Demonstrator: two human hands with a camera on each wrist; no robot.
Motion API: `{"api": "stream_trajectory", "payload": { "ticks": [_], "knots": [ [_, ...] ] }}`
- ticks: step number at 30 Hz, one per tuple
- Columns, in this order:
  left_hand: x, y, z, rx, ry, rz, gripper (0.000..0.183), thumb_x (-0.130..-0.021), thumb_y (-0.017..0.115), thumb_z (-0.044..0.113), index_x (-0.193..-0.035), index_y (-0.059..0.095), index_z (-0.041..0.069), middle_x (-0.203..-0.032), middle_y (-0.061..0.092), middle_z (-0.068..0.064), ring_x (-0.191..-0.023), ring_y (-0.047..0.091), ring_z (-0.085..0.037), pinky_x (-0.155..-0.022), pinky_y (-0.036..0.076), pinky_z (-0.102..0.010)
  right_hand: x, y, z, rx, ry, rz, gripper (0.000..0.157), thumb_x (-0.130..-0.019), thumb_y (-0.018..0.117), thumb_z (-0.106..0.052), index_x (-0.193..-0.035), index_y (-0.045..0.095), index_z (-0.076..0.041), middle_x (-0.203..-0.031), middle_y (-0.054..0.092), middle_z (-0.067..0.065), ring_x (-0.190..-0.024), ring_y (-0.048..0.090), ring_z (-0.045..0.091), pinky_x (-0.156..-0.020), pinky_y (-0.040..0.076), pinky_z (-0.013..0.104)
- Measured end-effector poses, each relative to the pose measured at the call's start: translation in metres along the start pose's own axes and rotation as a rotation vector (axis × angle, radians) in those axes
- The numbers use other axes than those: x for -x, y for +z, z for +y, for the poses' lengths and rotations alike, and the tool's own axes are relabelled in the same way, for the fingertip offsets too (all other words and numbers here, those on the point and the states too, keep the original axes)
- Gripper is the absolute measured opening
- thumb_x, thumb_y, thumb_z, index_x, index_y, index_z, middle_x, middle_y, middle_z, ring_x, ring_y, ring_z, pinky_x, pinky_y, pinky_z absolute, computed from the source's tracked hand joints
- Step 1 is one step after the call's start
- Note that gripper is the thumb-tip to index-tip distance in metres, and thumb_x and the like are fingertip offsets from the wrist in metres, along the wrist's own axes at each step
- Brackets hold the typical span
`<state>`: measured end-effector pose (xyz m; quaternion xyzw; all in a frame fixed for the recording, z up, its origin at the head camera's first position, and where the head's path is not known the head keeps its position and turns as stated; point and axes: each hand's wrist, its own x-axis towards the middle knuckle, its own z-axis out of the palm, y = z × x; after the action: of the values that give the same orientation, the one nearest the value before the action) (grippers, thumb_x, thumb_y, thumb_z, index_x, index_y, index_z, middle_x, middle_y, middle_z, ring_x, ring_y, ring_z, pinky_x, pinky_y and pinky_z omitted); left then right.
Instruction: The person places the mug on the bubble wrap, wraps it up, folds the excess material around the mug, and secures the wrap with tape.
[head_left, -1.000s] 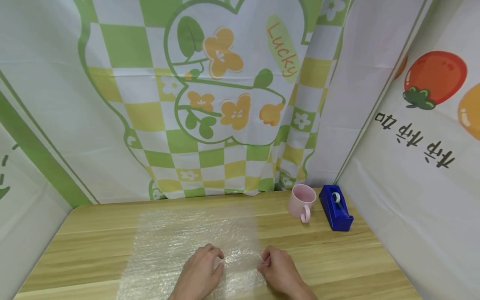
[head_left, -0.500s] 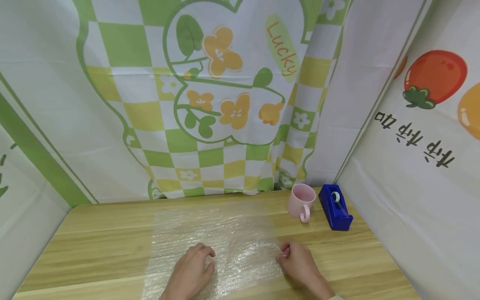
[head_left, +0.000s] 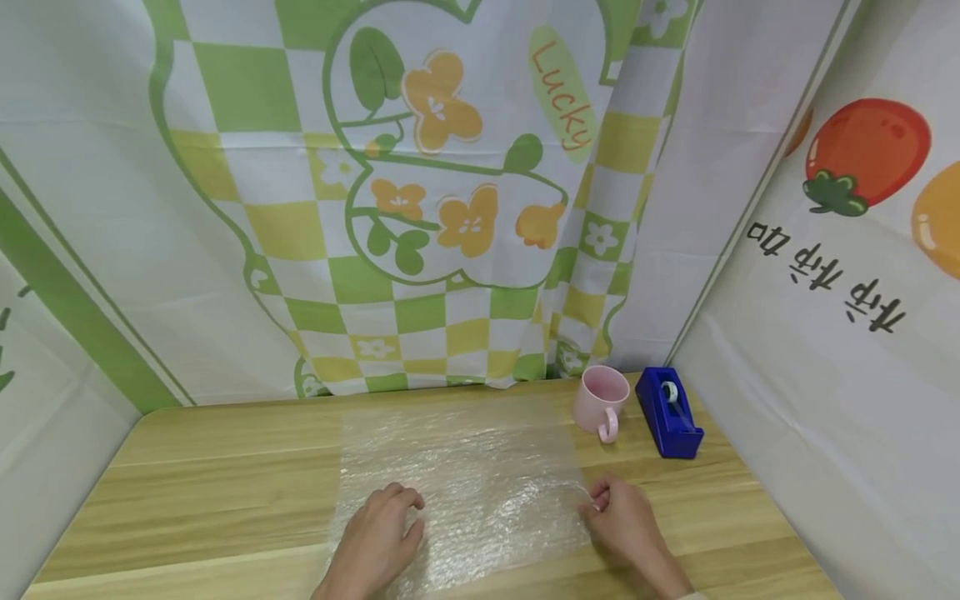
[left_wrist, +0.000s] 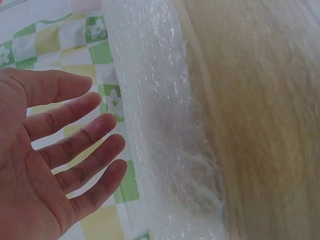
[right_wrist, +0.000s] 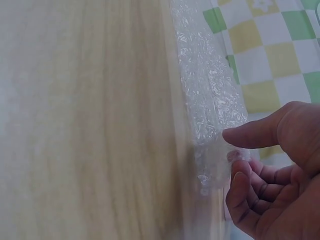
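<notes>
A sheet of clear bubble wrap [head_left: 487, 467] lies spread on the wooden table in the head view. My right hand [head_left: 628, 521] pinches its right edge; in the right wrist view the thumb and curled fingers meet at a corner of the bubble wrap [right_wrist: 207, 90]. Over the sheet's left part is my left hand [head_left: 375, 533], with nothing in it. Seen from the left wrist, that left hand [left_wrist: 65, 150] has its fingers spread and loosely bent, beside the bubble wrap [left_wrist: 155, 100].
A pink mug [head_left: 596, 408] stands at the back right of the table [head_left: 217, 483], close to the sheet's far right corner. Beside it is a blue tape dispenser [head_left: 666, 421] with a roll in it. A patterned curtain [head_left: 465, 325] hangs along the back edge.
The bubble wrap has slid right across the table, drawn by my right hand at its edge. My left hand has moved slightly left. The mug and tape dispenser stay put.
</notes>
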<state>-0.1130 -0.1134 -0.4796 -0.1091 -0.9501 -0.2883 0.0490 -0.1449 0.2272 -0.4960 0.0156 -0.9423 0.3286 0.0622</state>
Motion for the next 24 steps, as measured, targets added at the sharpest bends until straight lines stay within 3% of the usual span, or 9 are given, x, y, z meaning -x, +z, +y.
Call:
{"api": "stream_trajectory", "payload": {
  "ticks": [5,12,24],
  "knots": [
    [-0.003,0.001,0.003,0.002,0.016,-0.005,0.014,-0.084,0.076,0.009,-0.098,0.074,0.008,-0.096,0.067,-0.004,-0.089,0.062,-0.024,-0.069,0.054,-0.041,0.001,-0.002,0.006,0.008,0.014,0.015,0.021,-0.076,0.085,-0.010,-0.084,0.065,-0.007,-0.066,0.055,-0.006,-0.061,0.051,0.009,-0.059,0.045,0.029],
    [-0.004,0.004,0.006,-0.027,0.051,0.023,0.023,-0.084,0.078,0.010,-0.105,0.073,0.005,-0.102,0.069,-0.008,-0.094,0.064,-0.029,-0.076,0.055,-0.049,0.002,-0.006,0.012,0.016,0.033,0.009,0.024,-0.075,0.086,-0.013,-0.087,0.066,-0.006,-0.070,0.057,-0.005,-0.064,0.053,0.010,-0.060,0.047,0.031],
    [0.001,0.012,0.001,-0.164,0.125,0.065,0.027,-0.082,0.080,0.013,-0.107,0.073,0.004,-0.104,0.066,-0.010,-0.098,0.063,-0.033,-0.084,0.053,-0.056,-0.003,-0.017,0.015,0.074,0.042,0.031,0.027,-0.076,0.086,-0.016,-0.092,0.069,-0.003,-0.075,0.062,-0.003,-0.068,0.058,0.014,-0.063,0.049,0.036]
  ]
}}
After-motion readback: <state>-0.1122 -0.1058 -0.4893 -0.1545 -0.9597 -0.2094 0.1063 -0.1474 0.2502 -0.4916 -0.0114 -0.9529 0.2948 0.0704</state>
